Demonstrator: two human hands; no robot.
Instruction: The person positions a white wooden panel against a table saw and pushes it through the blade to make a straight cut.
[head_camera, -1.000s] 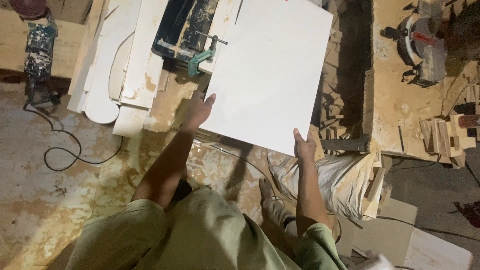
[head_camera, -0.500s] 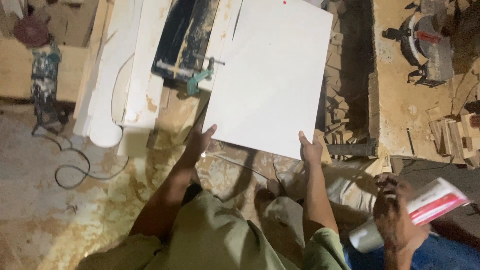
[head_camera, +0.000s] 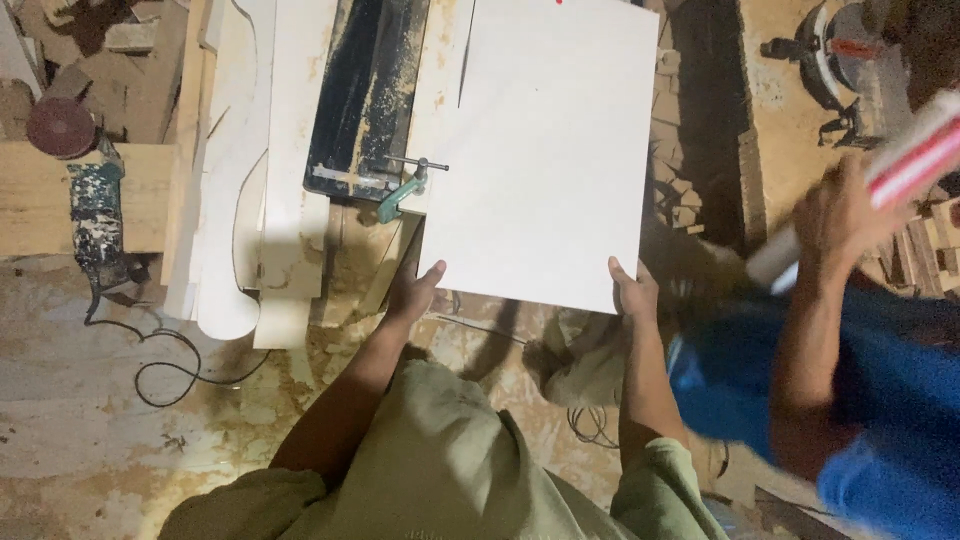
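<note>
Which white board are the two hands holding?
The big flat rectangular white board, gripped at its near corners by the left hand and right hand. The other boards, narrower and one curved, lie untouched to the left.

Woodworking shop, sawdust-strewn floor (head_camera: 90, 400), table saw tabletop (head_camera: 365, 100) with a green clamp (head_camera: 405, 195) at its near edge, angle grinder (head_camera: 95, 215) left of the saw, mitre saw (head_camera: 835, 70) far right of it, cut wooden boards (head_camera: 290, 150) just beside its left side
</note>
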